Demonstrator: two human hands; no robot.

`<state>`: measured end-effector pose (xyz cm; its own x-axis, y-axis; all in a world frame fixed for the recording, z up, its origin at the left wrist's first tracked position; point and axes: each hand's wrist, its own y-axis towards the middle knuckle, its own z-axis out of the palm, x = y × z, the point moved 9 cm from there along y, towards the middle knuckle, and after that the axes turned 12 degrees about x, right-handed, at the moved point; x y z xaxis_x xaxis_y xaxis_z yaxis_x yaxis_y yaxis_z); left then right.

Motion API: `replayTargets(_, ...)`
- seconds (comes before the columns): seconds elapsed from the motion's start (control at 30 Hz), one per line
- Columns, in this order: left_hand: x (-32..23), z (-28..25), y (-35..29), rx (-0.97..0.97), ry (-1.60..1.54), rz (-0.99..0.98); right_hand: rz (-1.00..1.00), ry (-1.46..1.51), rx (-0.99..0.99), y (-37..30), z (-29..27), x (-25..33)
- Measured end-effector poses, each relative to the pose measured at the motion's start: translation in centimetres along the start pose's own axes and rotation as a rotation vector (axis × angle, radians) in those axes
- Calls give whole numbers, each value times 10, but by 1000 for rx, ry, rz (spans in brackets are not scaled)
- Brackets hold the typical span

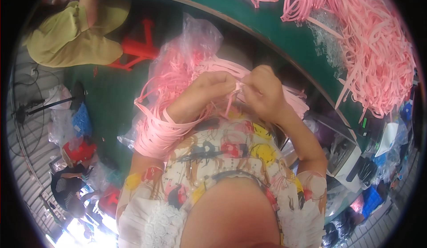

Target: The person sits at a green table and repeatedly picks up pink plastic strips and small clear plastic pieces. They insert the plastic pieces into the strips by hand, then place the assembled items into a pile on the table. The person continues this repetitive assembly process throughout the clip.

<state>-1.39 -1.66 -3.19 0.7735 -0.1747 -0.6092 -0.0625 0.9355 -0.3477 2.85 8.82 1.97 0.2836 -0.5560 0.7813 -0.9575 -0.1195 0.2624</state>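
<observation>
In front of my chest, my left hand (205, 92) and my right hand (263, 93) meet with their fingertips closed. Between them they pinch a thin pink strap (231, 101), whose loose end hangs down. A small pale bit shows at the pinch, too small to name. Many pink strap loops (155, 134) are slung around my left forearm. Just beyond my hands, a heap of pink straps (165, 72) lies with a clear plastic bag (200, 32), and more straps stretch out behind my right hand.
A green table (284, 37) curves across the far right, bearing a large pile of pink straps (378, 57) and small clear plastic pieces (328, 39). At the far left, a person in olive clothing (62, 39) sits near a red stool (138, 48). Bags clutter both sides.
</observation>
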Motion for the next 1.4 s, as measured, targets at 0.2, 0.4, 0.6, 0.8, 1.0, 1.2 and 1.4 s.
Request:
replayTargets(0.2, -58, 17, -15, -264, 965, 609, 332, 540, 388, 4, 10, -18)
replayTargets(0.4, 12, -40, -14, -152, 159, 227, 200, 939, -31, 1, -51, -7)
replayTargets(0.6, 58, -37, 33, 128, -677, 148, 2, 1012, -307, -15, -84, 41)
replayTargets(0.8, 43, -95, 45, -83, -867, 517, -68, 1020, -376, -73, -122, 40)
replayTargets(1.0, 32, -110, 43, -14, -868, 667, 17, 1091, -601, -126, -135, 2)
replayTargets(1.2, 3, -52, 37, 143, -476, 548, 16, 1186, -430, -96, -72, -16)
replayTargets(1.4, -15, -16, 29, 34, -329, 414, 472, 1051, -129, -103, 3, -64)
